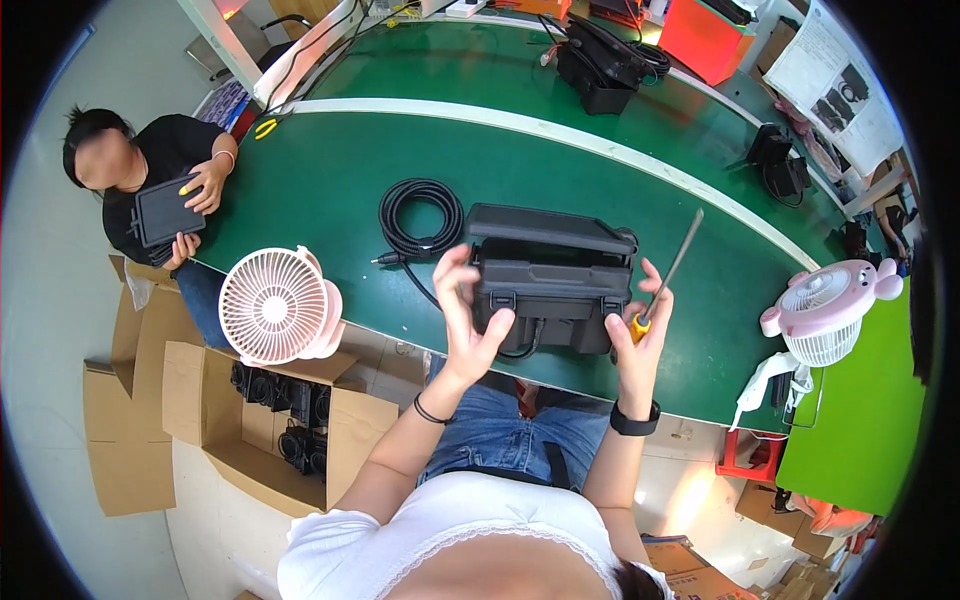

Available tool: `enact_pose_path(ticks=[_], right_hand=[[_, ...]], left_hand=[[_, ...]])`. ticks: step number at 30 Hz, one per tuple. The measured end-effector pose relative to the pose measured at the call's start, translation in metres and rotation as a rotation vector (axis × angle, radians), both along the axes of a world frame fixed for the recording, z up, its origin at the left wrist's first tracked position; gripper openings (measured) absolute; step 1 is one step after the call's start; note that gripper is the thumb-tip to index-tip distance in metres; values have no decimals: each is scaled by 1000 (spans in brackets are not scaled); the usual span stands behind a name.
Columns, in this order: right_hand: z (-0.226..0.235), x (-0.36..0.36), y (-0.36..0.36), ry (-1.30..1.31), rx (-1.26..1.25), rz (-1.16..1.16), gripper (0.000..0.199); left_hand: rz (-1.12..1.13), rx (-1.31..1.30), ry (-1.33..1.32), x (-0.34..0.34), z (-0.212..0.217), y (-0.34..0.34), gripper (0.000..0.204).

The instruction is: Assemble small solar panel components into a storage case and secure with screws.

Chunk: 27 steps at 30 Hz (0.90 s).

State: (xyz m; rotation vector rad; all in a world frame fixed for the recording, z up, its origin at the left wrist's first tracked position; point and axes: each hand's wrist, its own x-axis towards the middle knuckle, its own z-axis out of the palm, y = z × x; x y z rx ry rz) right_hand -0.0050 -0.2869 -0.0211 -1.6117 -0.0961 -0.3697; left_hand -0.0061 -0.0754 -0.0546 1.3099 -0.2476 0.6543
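A black latched plastic case [552, 278] lies between my hands, long axis left to right, by the near edge of a green-topped bench [725, 320]; my left hand [470, 338] is spread at its left end, my right [640, 352] gripping a yellow-handled screwdriver [673, 265] at the other, neither clearly nearer. A coiled black cable [452, 215] rests beyond the case's left end, a pink fan [278, 305] stands at the bench's near-left corner, and a co-worker [175, 145] sits off the left edge.
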Motion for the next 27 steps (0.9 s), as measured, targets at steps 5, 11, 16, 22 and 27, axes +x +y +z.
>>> enact_pose_path(ticks=[5, 11, 16, 22, 27], right_hand=[[-3, 11, -2, 123, -101, 43, 67], [-20, 38, 0, 66, -85, 38, 67], [-14, 51, 9, -16, -26, 32, 53], [-9, 56, 5, 61, 38, 103, 48], [-17, 54, 5, 87, 151, 108, 48]], left_hand=[[-162, 196, 232, 21, -2, 17, 94], [-218, 63, 383, 38, 1, 19, 85], [-295, -186, 435, 44, 9, 16, 84], [-333, -249, 484, 44, 15, 16, 81], [-258, -164, 457, 43, 18, 14, 78]])
